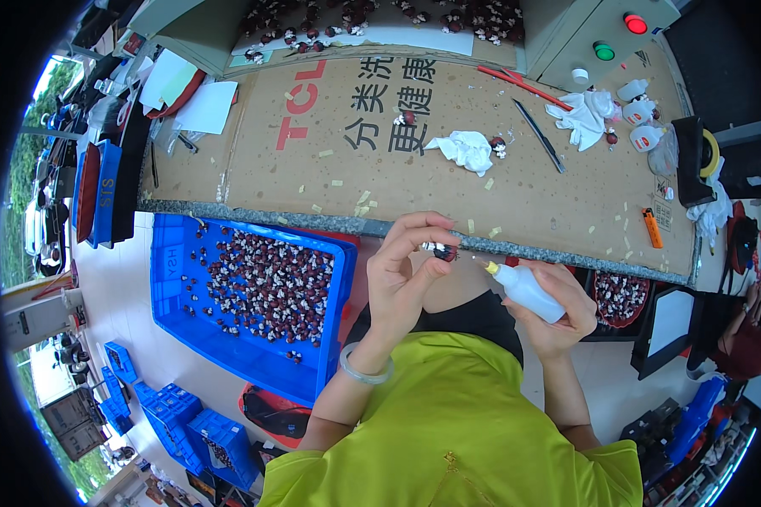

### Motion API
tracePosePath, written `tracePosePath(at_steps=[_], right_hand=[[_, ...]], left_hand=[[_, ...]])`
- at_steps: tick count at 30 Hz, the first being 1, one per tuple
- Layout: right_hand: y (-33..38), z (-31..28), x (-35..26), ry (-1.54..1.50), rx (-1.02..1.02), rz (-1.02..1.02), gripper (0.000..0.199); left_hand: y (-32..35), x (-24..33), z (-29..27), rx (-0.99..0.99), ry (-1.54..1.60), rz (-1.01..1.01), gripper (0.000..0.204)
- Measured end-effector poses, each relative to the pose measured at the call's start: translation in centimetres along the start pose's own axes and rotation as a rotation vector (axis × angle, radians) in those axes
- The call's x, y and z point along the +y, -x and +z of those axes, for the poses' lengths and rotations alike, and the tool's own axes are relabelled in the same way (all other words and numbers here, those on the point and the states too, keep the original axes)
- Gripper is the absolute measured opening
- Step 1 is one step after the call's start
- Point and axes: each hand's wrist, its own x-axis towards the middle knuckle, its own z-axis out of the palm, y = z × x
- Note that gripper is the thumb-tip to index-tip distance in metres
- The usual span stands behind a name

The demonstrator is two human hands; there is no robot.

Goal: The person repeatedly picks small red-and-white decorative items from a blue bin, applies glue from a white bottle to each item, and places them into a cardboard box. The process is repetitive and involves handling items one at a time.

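Broadly spread across the top: a work surface (516, 211) covered with brown cardboard sheeting, grey stone edge along its near side. Below and to the left, on the floor, a big blue plastic crate (228, 346) part-filled with small dark red and white pieces (266, 283). Further left and lower, stacked smaller blue crates (173, 414). At the top right, a grey control box (604, 38) with one red and one green button. On the cardboard, a crumpled white cloth (463, 149) near the middle, another white cloth (585, 114) toward the right, a few small white squeeze bottles (638, 114) just beside it, a dark thin tool (539, 135) lying slanted between the cloths, a red stick (524, 86) above it, and an orange lighter (653, 228) near the right edge. More of the red and white pieces heaped in a tray (380, 21) at the far side.

Near the surface's front edge, left hand (402, 279) raised, thumb and fingertips pinched shut on a small dark red and white piece (442, 250), pale bangle on the wrist. Just right of it, right hand (554, 308) wrapped closed around a white squeeze bottle (524, 290), yellow nozzle aimed up-left toward the pinched piece, tip close but apart from it. Smallest of all: pale scraps (365, 196) scattered over the cardboard.
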Motion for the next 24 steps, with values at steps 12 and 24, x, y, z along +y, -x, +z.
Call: tracePosePath(at_steps=[12, 24], right_hand=[[-0.26, 0.37, -0.12, 0.026, -0.014, -0.004, 0.044], [-0.06, 0.36, -0.04, 0.04, -0.019, 0.014, 0.042]], left_hand=[[0.01, 0.1, 0.1, 0.003, -0.053, -0.01, 0.029], [0.02, 0.18, 0.05, -0.012, -0.052, -0.003, 0.028]])
